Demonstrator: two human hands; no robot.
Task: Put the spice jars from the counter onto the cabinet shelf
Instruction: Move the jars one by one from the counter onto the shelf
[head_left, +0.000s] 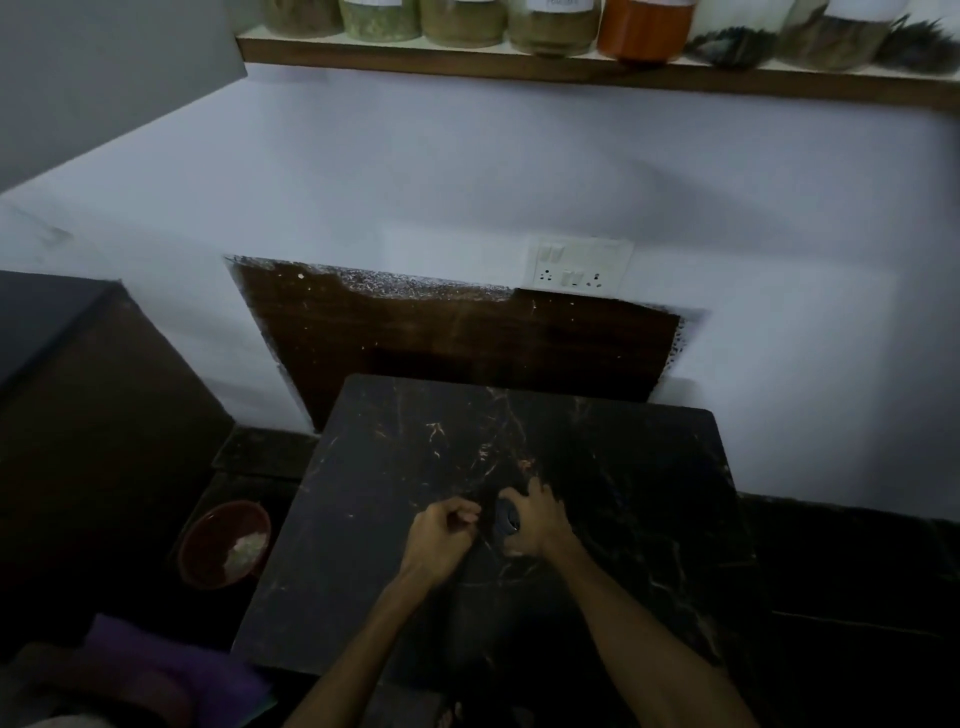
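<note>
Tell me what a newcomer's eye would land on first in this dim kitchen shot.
The row of clear spice jars on the wooden wall shelf along the top, above all the bright orange-filled jar. Next, the two bare hands low at centre over the black veined marble counter: the right hand has its grip around a small dark object, the left hand loosely curled beside it. A red bowl sits lower left.

Most of a small dark object (508, 515) is covered by the right hand (535, 522), so its kind cannot be told. Far above the grip, the shelf jars (550, 26) are cut off by the top edge, their labels blurred. The surface (363, 519) is lost in dimness toward the bottom edge.
</note>
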